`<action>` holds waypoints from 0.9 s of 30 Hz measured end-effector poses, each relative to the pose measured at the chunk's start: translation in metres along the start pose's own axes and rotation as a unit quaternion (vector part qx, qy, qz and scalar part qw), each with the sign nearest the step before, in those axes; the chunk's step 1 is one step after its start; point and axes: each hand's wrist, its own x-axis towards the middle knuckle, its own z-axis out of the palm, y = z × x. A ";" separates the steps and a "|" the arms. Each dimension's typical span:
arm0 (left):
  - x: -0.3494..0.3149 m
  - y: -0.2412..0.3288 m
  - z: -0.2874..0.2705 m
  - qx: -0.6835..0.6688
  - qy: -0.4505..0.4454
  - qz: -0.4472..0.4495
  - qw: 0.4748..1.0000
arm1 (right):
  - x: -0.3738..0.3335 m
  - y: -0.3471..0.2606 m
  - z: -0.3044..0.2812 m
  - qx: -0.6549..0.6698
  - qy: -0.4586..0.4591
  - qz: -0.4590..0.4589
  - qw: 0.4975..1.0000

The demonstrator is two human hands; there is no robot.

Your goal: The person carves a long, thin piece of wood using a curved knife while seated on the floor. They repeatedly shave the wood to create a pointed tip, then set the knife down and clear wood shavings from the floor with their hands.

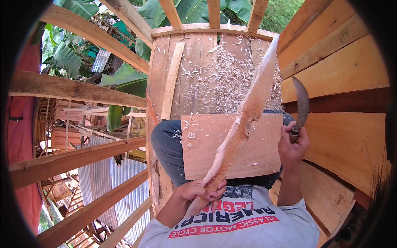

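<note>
Past the board's edge (280,144), right hand (293,146) holds knife (303,103) clear of the stick (236,138).

Across the thighs in dark blue trousers (167,144), a flat rectangular light-brown wooden board (262,155); on its far left corner, pale curled wood shavings (191,134). Diagonally over the board, from past the left grip (206,191) at the near edge toward the far right corner of the brown plank floor (156,89), a long pale-brown wooden piece (236,138). Right of the board, in the right grip (294,142), a curved dark metal knife (303,105). Along the floor's left side, a narrow tan wooden strip (172,80); right of it, more shavings. Left of the floor, brown wooden rails (78,90); right, an orange-brown plank wall (343,132); beyond the far edge, broad green leaves (155,16).
</note>
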 end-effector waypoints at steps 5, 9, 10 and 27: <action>0.001 0.003 -0.015 0.032 0.007 0.034 0.999 | -0.009 -0.026 -0.002 0.031 -0.292 0.188 0.937; 0.002 0.007 0.004 0.087 0.046 0.003 0.995 | -0.014 -0.014 0.013 0.120 -0.438 0.205 0.867; 0.001 0.007 0.007 0.085 0.051 0.001 0.995 | -0.010 -0.026 0.013 0.153 -0.396 0.285 0.859; -0.002 0.005 0.001 0.092 0.042 0.006 0.995 | 0.007 -0.034 0.004 0.079 -0.404 0.280 0.867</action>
